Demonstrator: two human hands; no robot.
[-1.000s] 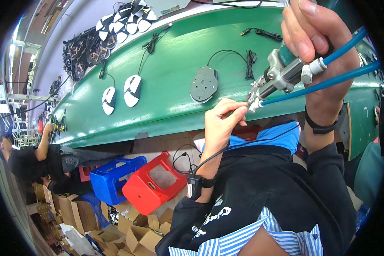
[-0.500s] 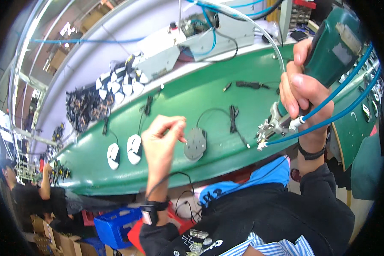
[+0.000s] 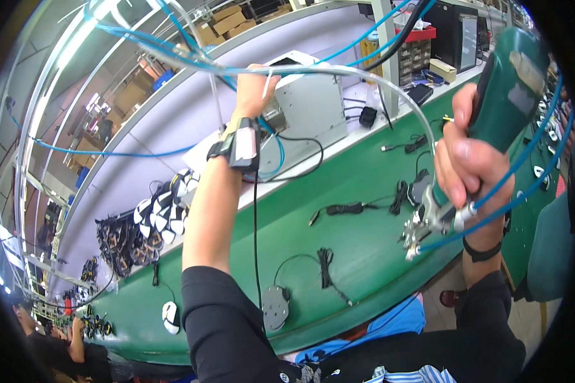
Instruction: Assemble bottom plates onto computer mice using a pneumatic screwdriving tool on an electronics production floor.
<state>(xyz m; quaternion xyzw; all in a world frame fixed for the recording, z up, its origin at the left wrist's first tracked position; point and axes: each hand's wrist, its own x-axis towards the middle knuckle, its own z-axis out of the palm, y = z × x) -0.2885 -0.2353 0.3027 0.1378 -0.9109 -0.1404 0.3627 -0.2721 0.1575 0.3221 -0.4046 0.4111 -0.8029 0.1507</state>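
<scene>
the right hand (image 3: 471, 156) wraps round a green tool (image 3: 514, 86), tip angled down — seemingly so the blue hoses (image 3: 535, 195) trail clear. the left hand (image 3: 254, 90) is by a pale machine (image 3: 316, 112), grip hidden, can't tell — a dark mouse (image 3: 276, 309) lies base-up on the bench (image 3: 380, 271).

On the worktop (image 3: 377, 249), an upturned computer mouse (image 3: 276, 309) lies right of another mouse (image 3: 170, 317). Behind them, a mouse heap (image 3: 163, 214) sits left of the machine (image 3: 316, 105), with a drawer cabinet (image 3: 414, 62) farther right. The left hand (image 3: 252, 96) is at the machine; the right hand (image 3: 471, 161), around a power screwdriver (image 3: 508, 92), is above the worktop.
</scene>
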